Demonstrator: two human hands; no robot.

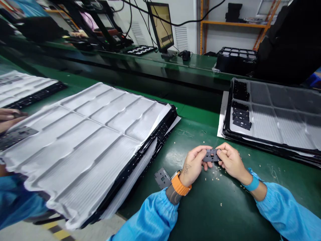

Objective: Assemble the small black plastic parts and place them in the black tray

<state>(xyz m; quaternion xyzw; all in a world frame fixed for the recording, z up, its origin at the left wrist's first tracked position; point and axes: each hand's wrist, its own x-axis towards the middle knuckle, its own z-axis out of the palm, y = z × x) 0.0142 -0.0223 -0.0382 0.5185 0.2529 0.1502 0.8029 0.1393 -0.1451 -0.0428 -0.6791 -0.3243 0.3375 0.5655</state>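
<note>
Between both hands I hold a small dark plastic plate (pixel 211 155) with cut-outs, above the green tabletop. My left hand (pixel 195 163), with an orange-banded watch at the wrist, pinches its left end. The right end is gripped by the thumb and fingers of my right hand (pixel 231 160), which wears a blue wrist strap. A similar dark plate (pixel 162 178) lies on the table beside my left wrist. Tiny pale bits (pixel 216 179) are scattered on the table under and around my hands.
A stack of white-lined black trays (pixel 105 124) stands to the left. On the right, another tray stack (pixel 288 117) carries several dark plates (pixel 241 115) in its left column. A co-worker's hand (pixel 11 117) is at the far left. Behind are a monitor (pixel 162 28) and cables.
</note>
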